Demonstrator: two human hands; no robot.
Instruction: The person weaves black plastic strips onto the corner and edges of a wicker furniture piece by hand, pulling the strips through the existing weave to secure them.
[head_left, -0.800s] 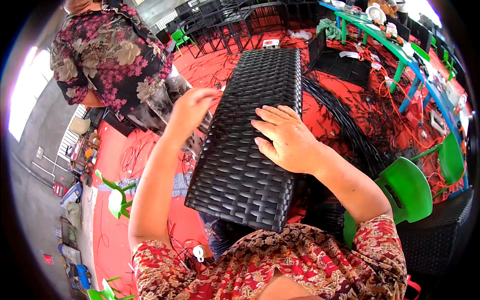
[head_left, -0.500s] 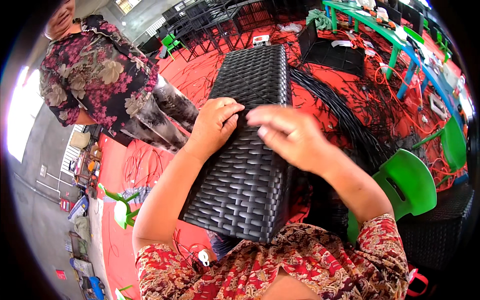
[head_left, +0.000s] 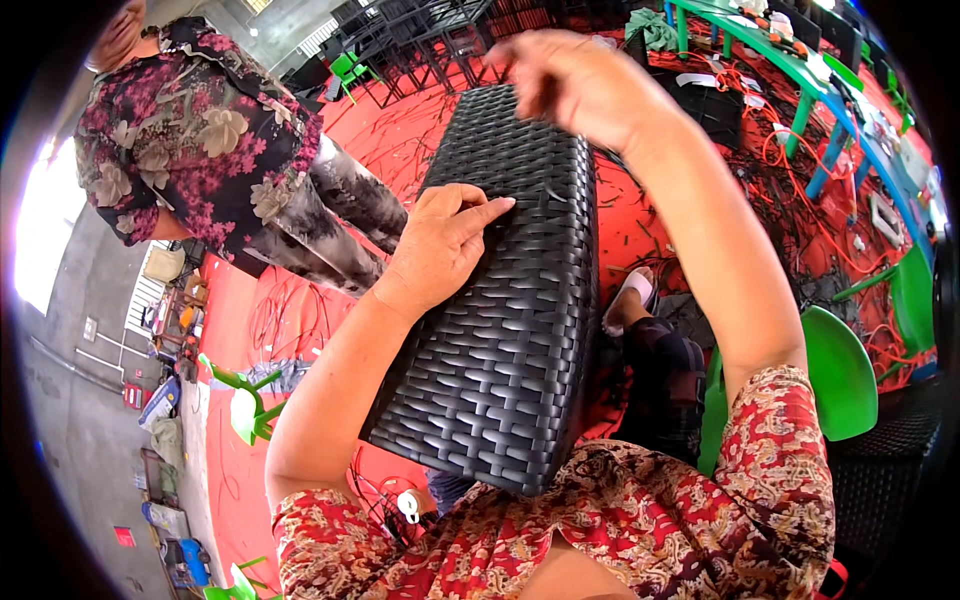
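Note:
A long box-shaped piece of black woven rattan-like strips (head_left: pixel 470 340) lies slantwise before me, its near end against my patterned top. My left hand (head_left: pixel 440 245) rests on its left edge, fingers mostly curled, the index fingertip on the weave. Whatever lies under or between those fingertips is too small to make out. A short loose strip end (head_left: pixel 548 192) seems to stick up just right of that fingertip. Raised over the far end is my right hand (head_left: pixel 585 90), its fingers bent and smeared by motion; whether they hold anything is unclear.
Another person (head_left: pixel 200 140) in a flowered shirt stands at the left. Green chairs (head_left: pixel 840 375) are close at my right. A long green-and-blue table (head_left: pixel 770 55) runs along the far right. Strip scraps and orange cords cover the red floor (head_left: pixel 350 165).
My right hand has swung up and away from beside my left hand to the far end. The left hand has barely moved. The black strip bundle at right is out of view; a leg and shoe now show.

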